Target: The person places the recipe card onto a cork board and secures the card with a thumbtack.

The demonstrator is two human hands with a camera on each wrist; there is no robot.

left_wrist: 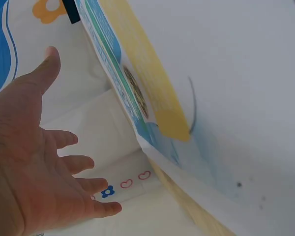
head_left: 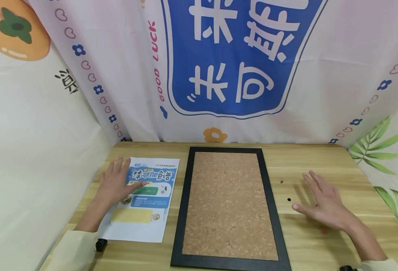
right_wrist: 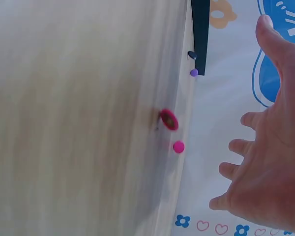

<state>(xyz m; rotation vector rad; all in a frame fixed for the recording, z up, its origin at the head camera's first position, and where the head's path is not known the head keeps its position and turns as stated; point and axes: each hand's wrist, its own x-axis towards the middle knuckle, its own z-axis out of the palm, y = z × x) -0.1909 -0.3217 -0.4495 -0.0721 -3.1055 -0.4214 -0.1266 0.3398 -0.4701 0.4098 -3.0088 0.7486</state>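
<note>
A printed sheet (head_left: 141, 229) with blue, green and yellow blocks lies at the left of the table, also in the left wrist view (left_wrist: 236, 98). My left hand (head_left: 113, 186) is spread above its left edge, holding nothing; its palm (left_wrist: 34, 162) and parted fingers show in the left wrist view. To the right, my right hand (head_left: 327, 205) hovers over the wood with fingers apart and nothing in it; the right wrist view shows it (right_wrist: 275, 142) too. Between the hands lies a black-framed cork board (head_left: 231, 205). Small pins are near my right hand: a black one (head_left: 289, 199), a purple one (head_left: 281, 181) and pink ones (right_wrist: 178, 146).
The wooden table (head_left: 307, 154) ends at the back against a white printed curtain (head_left: 134, 75) with a blue panel (head_left: 233, 56). White cloth (head_left: 33, 150) with a printed orange fruit hangs at the left, and cloth with green leaves (head_left: 376, 146) at the right.
</note>
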